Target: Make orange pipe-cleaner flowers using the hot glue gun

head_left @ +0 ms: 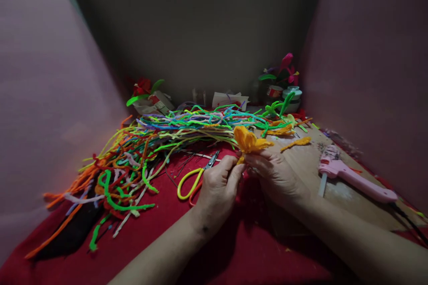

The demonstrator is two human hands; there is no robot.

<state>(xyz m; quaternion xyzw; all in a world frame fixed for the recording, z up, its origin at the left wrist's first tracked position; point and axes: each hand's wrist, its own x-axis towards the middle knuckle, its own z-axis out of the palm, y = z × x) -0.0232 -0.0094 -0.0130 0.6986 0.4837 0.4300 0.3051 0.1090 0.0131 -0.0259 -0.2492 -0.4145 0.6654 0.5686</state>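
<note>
An orange-yellow pipe-cleaner flower (pixel 249 141) is held up between my two hands, its petals spreading upward and to the right. My left hand (pixel 220 182) is closed in a pinch around the flower's base. From the other side my right hand (pixel 276 173) grips the same base, its fingertips partly hidden behind the petals. Just left of my left hand lie scissors (pixel 190 182), with one yellow handle, one orange-red handle and their blades pointing away from me. A loose orange-yellow petal piece (pixel 297 143) rests on the cardboard beyond my right hand.
A large heap of coloured pipe cleaners (pixel 187 124) stretches across the back and left of the red cloth (pixel 140 249). At right, a pink glue gun (pixel 357 177) lies on cardboard (pixel 341 207). Behind stand a lidded jar (pixel 292 98) and a red flower (pixel 143 86).
</note>
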